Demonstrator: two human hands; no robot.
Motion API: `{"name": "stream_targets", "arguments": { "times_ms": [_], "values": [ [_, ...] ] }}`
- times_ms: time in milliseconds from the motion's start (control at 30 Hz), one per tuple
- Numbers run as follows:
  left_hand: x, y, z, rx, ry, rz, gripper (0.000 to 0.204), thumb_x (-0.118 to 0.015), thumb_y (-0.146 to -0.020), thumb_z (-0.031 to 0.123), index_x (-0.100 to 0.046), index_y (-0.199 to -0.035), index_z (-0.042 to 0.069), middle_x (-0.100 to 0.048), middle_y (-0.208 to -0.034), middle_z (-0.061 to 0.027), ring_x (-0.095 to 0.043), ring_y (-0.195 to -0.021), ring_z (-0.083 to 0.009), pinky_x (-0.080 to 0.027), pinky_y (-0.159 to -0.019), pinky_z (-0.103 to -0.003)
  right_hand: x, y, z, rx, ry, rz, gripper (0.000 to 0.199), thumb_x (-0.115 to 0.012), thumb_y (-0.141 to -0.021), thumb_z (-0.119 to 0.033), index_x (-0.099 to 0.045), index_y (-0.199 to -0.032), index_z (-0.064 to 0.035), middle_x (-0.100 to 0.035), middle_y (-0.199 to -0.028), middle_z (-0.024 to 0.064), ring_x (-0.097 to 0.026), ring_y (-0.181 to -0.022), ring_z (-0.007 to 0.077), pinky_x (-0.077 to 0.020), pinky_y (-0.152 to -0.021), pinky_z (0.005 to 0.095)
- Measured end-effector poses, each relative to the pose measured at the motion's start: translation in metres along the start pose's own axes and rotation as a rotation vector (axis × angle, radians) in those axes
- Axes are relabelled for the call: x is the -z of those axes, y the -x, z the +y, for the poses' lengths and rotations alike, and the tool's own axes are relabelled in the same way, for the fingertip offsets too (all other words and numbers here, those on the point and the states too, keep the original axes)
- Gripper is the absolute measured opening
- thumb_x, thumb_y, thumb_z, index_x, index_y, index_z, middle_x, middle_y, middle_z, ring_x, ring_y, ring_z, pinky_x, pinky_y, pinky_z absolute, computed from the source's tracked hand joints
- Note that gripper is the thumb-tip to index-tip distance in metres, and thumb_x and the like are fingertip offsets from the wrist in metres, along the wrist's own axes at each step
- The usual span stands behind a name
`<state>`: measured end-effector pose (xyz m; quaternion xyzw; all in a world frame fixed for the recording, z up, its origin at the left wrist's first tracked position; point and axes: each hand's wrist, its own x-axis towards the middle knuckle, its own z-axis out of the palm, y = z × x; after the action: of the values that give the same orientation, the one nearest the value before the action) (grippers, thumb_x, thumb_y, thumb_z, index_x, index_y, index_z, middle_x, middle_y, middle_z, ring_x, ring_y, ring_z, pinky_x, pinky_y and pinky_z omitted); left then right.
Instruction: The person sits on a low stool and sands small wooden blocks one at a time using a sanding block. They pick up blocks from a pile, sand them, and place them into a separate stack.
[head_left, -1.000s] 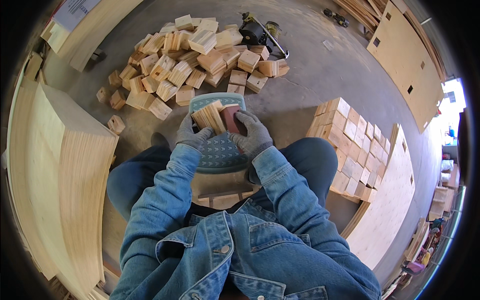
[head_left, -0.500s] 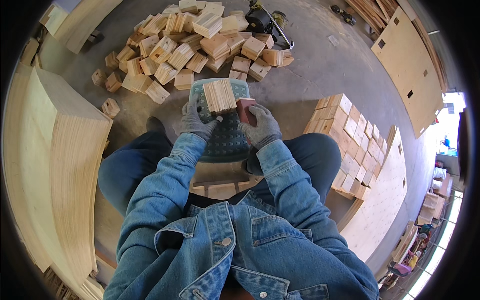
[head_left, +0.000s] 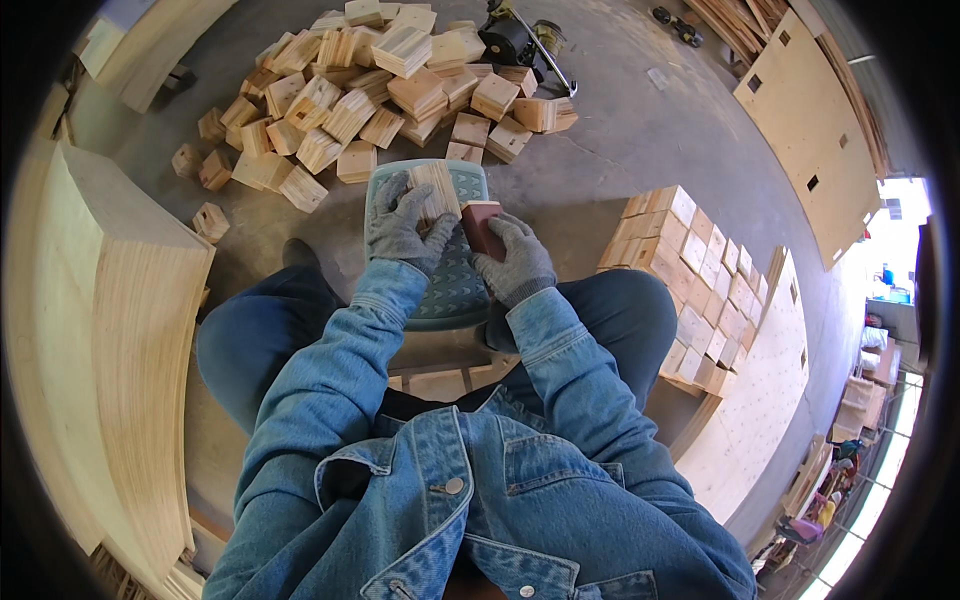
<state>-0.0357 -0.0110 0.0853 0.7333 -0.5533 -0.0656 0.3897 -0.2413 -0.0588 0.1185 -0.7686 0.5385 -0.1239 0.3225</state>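
Note:
My left hand (head_left: 400,228), in a grey glove, grips a bundle of thin square wooden pieces (head_left: 437,190) held on edge over a pale green plastic stool (head_left: 455,290) between my knees. My right hand (head_left: 512,260), also gloved, holds a reddish-brown sanding block (head_left: 481,225) pressed against the right side of the bundle. Both denim sleeves come up from the lower edge.
A loose heap of wooden blocks (head_left: 380,80) lies on the concrete floor ahead, with a power tool (head_left: 520,40) behind it. Neat stacked blocks (head_left: 690,270) stand at my right, a tall plywood stack (head_left: 110,340) at my left, and drilled boards (head_left: 810,140) at the far right.
The view has tilted down, so the heap sits higher in the picture. Both hands stay on the bundle and block over the stool, with the bundle turned slightly.

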Motion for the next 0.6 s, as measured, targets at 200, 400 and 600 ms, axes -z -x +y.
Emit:
{"name": "stream_targets", "arguments": {
  "times_ms": [200,400,600],
  "values": [
    [-0.010,0.000,-0.009,0.012,0.101,-0.006,0.067,-0.095,-0.074,0.026,-0.067,-0.134,0.017,-0.052,-0.150,-0.0205,-0.048,-0.143,-0.0408,-0.040,-0.122,-0.047,0.001,0.000,0.003,-0.014,0.004,-0.013,0.071,-0.091,-0.078,-0.028,-0.066,-0.139,-0.0033,-0.061,-0.148,0.0188,-0.060,-0.135,0.0363,-0.0487,-0.115,0.0405],
    [-0.008,0.003,-0.022,-0.066,0.024,-0.054,0.075,-0.096,-0.068,0.028,-0.063,-0.134,0.017,-0.051,-0.152,-0.0191,-0.049,-0.142,-0.0396,-0.042,-0.122,-0.047,0.000,-0.003,0.000,-0.022,0.001,-0.012,0.071,-0.091,-0.078,-0.027,-0.066,-0.140,-0.0036,-0.061,-0.148,0.0188,-0.061,-0.135,0.0356,-0.0487,-0.115,0.0402],
    [-0.003,0.001,-0.014,-0.056,0.054,-0.053,0.077,-0.096,-0.068,0.026,-0.061,-0.136,0.019,-0.050,-0.152,-0.0179,-0.049,-0.142,-0.0395,-0.042,-0.122,-0.048,0.001,-0.002,0.003,-0.030,0.005,-0.002,0.072,-0.090,-0.077,-0.028,-0.065,-0.140,-0.0035,-0.061,-0.148,0.0187,-0.060,-0.135,0.0353,-0.0487,-0.115,0.0402]
  ]
}}
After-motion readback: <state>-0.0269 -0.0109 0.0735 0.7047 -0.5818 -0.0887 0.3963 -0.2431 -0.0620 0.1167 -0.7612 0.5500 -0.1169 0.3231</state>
